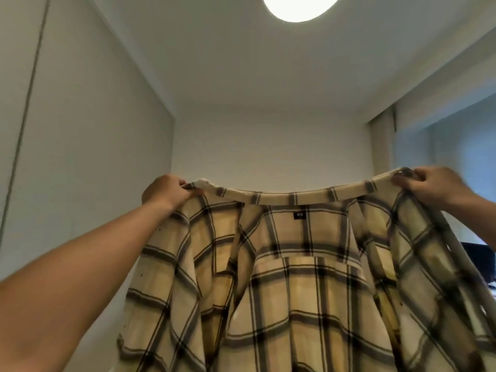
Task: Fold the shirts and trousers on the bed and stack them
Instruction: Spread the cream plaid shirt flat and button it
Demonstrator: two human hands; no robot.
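Beige plaid fills the lower half of the view: a checked shirt point(300, 285) with dark brown and black lines, held up high in the air, well clear of anything beneath it. Left hand point(166, 193) has a closed grip on one end of the collar point(290, 196), fingers curled over and pinching the cloth. Right hand point(429, 187) does the same at the other end, a firm grip with the fabric bunched under the fingers, slightly blurred. Collar stretched between the two hands, sagging a little in the middle. Inside of the shirt faces the camera, and a small black label point(299, 215) sits just below the collar band at the centre. Front panels hang down on both sides, open, folding in towards the back panel. Both forearms reach up and out, bare. Behind the shirt: white walls, a white ceiling, and a round ceiling lamp point(298, 8) glowing at the top edge. Off to the right, a window point(461, 167) with a pale curtain point(382, 146) beside it. Bed not in view from this angle.
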